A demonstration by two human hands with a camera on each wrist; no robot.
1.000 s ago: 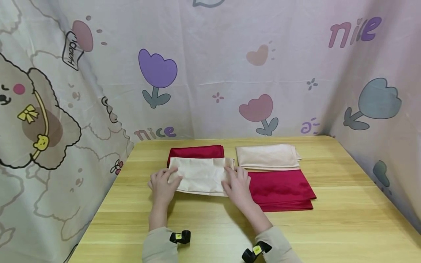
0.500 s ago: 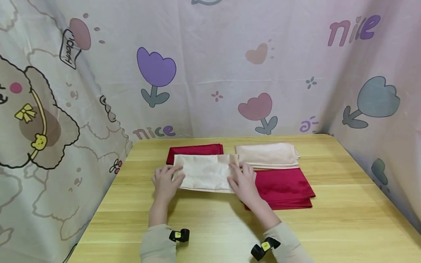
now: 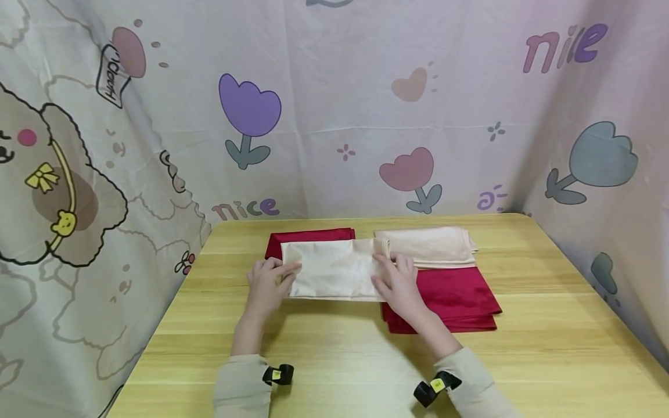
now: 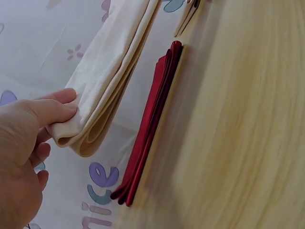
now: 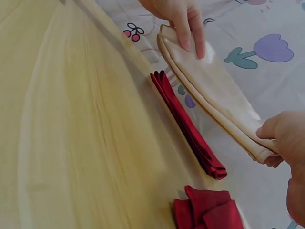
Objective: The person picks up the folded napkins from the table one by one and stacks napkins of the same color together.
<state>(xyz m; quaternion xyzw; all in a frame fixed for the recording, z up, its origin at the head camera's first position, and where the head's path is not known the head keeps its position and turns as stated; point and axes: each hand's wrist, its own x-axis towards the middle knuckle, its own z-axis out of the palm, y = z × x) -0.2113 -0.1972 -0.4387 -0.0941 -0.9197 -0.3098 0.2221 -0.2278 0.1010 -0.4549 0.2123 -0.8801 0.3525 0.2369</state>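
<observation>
A folded cream cloth [image 3: 334,270] hangs above the table, held level between both hands. At its left end my left hand [image 3: 269,284] pinches the layers between thumb and fingers; the left wrist view shows the thumb on top of the cloth's [image 4: 102,71] folded edge. My right hand [image 3: 399,284] grips the other end, thumb on the near face, as the right wrist view also shows on the cloth [image 5: 214,90]. Behind and below it lies a folded red cloth [image 3: 313,235], partly hidden by the cream one.
To the right, a second folded cream cloth [image 3: 428,247] lies at the back. In front of it rests a larger folded red cloth [image 3: 455,296], partly covered by my right hand. The wooden table [image 3: 334,360] meets a printed curtain [image 3: 324,116] at its back edge.
Both hands have carried the held cream cloth a little to the right and up in the head view. The cloths lying on the table have stayed in place.
</observation>
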